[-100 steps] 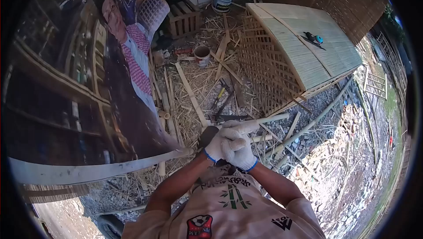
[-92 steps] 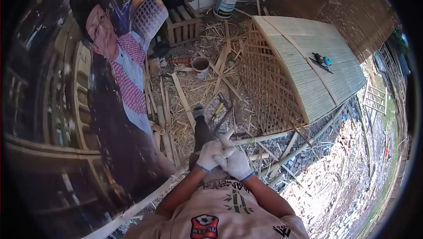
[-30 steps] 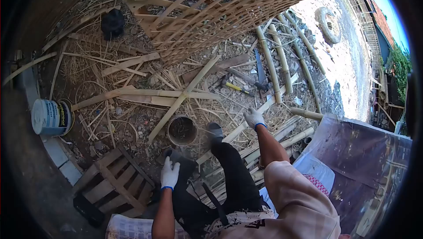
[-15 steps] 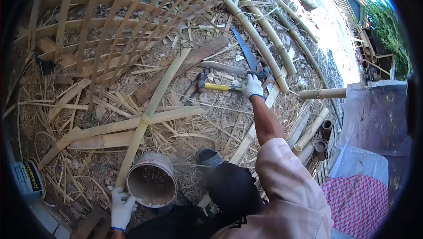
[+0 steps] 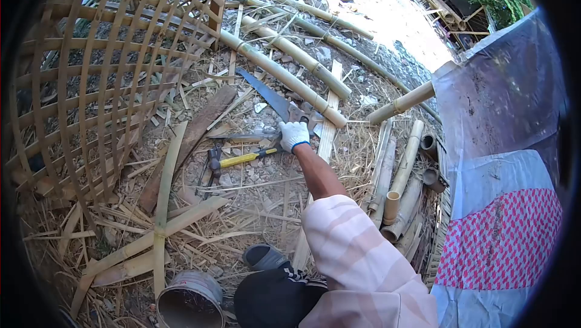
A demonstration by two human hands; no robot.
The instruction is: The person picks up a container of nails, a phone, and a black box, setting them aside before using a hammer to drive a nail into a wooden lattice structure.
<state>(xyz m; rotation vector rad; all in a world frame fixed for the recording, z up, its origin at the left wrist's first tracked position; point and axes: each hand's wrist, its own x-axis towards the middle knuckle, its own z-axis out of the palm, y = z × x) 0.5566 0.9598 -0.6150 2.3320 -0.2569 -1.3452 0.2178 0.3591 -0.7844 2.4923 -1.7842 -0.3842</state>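
Note:
My right hand [image 5: 295,136], in a white knit glove, is low over the ground with its fingers curled. Beneath it, whatever the fingers grip is hidden. Beside the hand is the grip end of a yellow-handled hammer [image 5: 242,159], its head pointing left. A long narrow blade [image 5: 239,137] lies just above the hammer and runs toward the hand. Right beyond the fingers is the handle of a hand saw [image 5: 266,95] with a blue-grey blade. My left hand is out of the frame. Two crossed bamboo strips [image 5: 160,230] lie at lower left.
A woven bamboo lattice [image 5: 91,80] stands at left. Bamboo poles [image 5: 284,77] lie beyond the saw, with shorter bamboo pieces [image 5: 404,164] at right. A bucket [image 5: 190,301] is near my leg. Plastic sheeting [image 5: 502,98] hangs at right. Shavings and rubble litter the ground.
The view has shifted rightward, and my left hand, earlier at the end of a bamboo strip beside the bucket, has left it. My right hand has curled more, close to the hammer grip.

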